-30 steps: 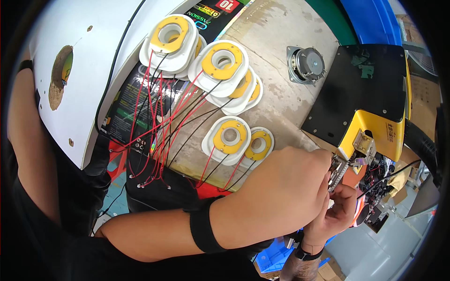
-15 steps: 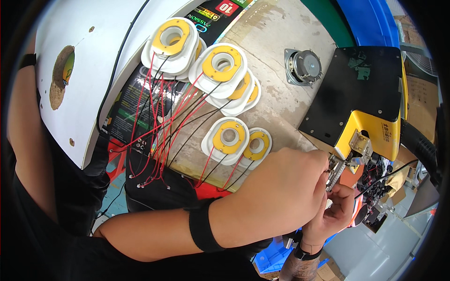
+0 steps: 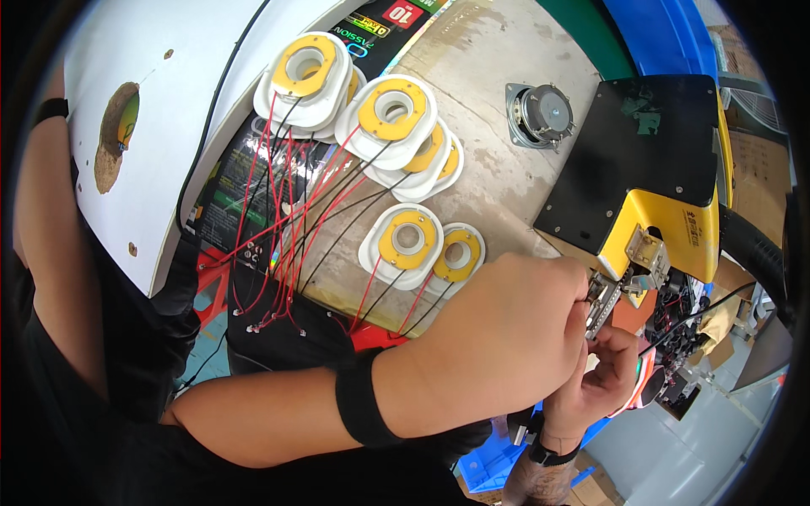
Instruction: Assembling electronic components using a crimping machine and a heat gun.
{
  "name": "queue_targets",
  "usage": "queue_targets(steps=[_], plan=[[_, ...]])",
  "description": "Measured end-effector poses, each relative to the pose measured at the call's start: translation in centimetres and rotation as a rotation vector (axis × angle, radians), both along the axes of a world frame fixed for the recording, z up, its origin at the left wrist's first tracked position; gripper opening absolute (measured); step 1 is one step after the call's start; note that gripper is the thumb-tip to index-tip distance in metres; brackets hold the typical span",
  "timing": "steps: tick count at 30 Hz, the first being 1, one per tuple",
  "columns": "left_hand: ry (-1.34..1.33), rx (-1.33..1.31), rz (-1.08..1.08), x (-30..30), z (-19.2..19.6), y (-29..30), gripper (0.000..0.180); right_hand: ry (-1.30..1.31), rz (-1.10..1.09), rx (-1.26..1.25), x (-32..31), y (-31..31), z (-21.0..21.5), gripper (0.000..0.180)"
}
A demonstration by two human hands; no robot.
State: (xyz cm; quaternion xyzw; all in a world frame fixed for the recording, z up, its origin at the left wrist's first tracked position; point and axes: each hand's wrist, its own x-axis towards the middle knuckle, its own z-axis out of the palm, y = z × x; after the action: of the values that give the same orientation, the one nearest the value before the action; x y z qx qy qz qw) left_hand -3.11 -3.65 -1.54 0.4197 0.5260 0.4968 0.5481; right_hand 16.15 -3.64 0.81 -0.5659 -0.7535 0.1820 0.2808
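My left hand, with a black band on its wrist, reaches across to a small metal guide at the front of a yellow-and-black machine. Its fingers are closed there, mostly hidden behind the back of the hand. Just below, my right hand has its fingers curled in close to the left fingertips. Whatever the two hands pinch is too small or too covered to make out. Beside my left hand lie two white oval housings with yellow ring boards, red and black wires trailing off the table edge.
More white housings with yellow rings are stacked at the table's far left. A round speaker sits by the machine. At left stands a white panel with a hole; another person's arm is beside it. Blue bins stand behind.
The view has shifted slightly. Both hands stay at the metal guide in nearly the same pose.
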Motion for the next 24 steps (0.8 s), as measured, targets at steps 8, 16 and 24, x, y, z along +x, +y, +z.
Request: queue_targets(steps=[8,16,24], plan=[[-0.282,-0.266,-0.129,-0.6,0.8,0.7,0.016,0.029,0.026,0.012,0.3,0.3,-0.4,0.031],[-0.162,-0.381,-0.192,-1.6,3.2,1.9,0.020,0.088,0.025,0.036,-0.1,0.8,-0.6,0.034],[-0.230,-0.594,-0.186,-1.6,6.0,2.9,0.020,0.124,0.133,0.024,0.8,1.2,-1.2,0.031]])
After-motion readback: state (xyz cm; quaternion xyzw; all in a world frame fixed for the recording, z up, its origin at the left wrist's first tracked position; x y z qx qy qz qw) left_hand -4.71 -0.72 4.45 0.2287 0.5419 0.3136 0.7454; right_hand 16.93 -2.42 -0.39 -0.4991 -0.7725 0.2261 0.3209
